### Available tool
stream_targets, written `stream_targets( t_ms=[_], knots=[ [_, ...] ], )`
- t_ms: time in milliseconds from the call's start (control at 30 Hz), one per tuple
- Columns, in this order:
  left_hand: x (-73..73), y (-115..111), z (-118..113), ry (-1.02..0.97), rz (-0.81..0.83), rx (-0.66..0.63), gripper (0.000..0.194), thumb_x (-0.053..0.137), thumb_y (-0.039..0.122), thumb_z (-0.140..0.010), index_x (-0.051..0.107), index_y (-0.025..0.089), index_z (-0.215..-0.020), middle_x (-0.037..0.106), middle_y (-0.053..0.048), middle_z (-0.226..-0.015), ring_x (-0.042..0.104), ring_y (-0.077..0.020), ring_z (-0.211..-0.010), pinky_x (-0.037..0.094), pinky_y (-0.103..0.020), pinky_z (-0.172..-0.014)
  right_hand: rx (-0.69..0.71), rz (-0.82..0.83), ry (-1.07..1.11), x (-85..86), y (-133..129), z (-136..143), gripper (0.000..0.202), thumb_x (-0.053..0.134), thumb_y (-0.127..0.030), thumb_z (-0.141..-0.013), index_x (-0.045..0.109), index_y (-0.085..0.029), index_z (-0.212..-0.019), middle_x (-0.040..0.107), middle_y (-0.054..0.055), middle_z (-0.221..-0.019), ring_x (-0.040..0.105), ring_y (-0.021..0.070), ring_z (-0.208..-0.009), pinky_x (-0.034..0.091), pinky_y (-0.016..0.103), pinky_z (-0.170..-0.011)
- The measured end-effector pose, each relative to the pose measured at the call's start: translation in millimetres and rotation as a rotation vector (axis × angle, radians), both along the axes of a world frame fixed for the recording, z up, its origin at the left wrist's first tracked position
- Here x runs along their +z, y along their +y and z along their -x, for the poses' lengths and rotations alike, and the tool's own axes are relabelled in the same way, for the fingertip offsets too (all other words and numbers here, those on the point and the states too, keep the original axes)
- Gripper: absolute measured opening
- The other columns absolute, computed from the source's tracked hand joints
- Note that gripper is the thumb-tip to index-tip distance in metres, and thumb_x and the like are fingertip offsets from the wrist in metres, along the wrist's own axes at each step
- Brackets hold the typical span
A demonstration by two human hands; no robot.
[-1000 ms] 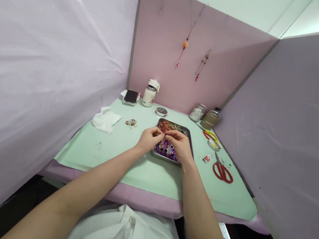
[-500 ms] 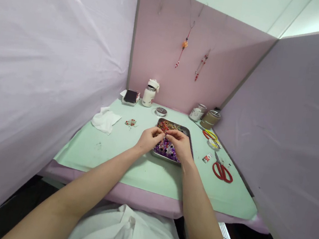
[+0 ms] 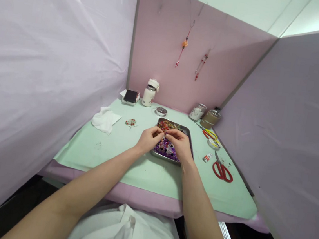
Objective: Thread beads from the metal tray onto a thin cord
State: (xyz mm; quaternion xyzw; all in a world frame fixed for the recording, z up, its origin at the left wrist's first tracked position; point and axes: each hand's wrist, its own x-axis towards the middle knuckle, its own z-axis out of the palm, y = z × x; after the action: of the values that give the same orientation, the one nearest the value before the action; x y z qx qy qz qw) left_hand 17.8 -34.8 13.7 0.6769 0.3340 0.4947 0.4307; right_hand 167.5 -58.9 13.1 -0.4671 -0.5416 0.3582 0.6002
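"Where's the bead tray point(image 3: 162, 158)?"
"Centre of the frame, beneath the left hand point(image 3: 147, 139) and right hand point(image 3: 180, 144)."
"Their grip?"
"Both pinched closed; anything between is too small to tell."

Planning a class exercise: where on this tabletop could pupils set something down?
Front left, between white cloth, metal bead tray and tabletop's front edge; also front right, nearer than the red-handled scissors. Crowded: right side, around scissors and jars.

White bottle point(image 3: 148, 97), crumpled white cloth point(image 3: 104, 120)
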Motion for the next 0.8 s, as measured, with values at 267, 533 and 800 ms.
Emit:
stream_targets(
  t_ms=[267,533,800],
  knots=[
    [0.0,0,0,0.004,0.0,0.012,0.018,0.056,0.032,-0.074,0.062,0.015,-0.072,0.056,0.001,-0.064,0.047,-0.0109,-0.06,0.037,-0.023,-0.059,0.005,0.015,-0.027,0.1,0,1,0.021,0.075,-0.032,-0.061,0.07,-0.022,-0.078,0.069,0.001,-0.08,0.061,0.0172,-0.076,0.049,0.033,-0.078],
    [0.5,4,3,0.066,-0.004,-0.071,0.029,0.051,0.042,-0.08,0.063,0.016,-0.073,0.056,0.001,-0.062,0.047,-0.0118,-0.061,0.036,-0.024,-0.059,0.007,-0.056,-0.14,4.3,-3,2,0.013,0.071,-0.03,-0.066,0.069,-0.022,-0.076,0.066,0.001,-0.077,0.059,0.0164,-0.074,0.047,0.031,-0.074],
    [1.8,11,7,0.004,0.105,-0.142,0.033,0.056,0.047,-0.075,0.063,0.015,-0.074,0.057,0.001,-0.062,0.046,-0.0107,-0.057,0.036,-0.024,-0.057,0.014,-0.04,-0.118,2.7,-3,3,0.02,0.07,-0.035,-0.068,0.068,-0.023,-0.084,0.068,0.002,-0.085,0.06,0.0177,-0.078,0.048,0.032,-0.076]
  ],
)
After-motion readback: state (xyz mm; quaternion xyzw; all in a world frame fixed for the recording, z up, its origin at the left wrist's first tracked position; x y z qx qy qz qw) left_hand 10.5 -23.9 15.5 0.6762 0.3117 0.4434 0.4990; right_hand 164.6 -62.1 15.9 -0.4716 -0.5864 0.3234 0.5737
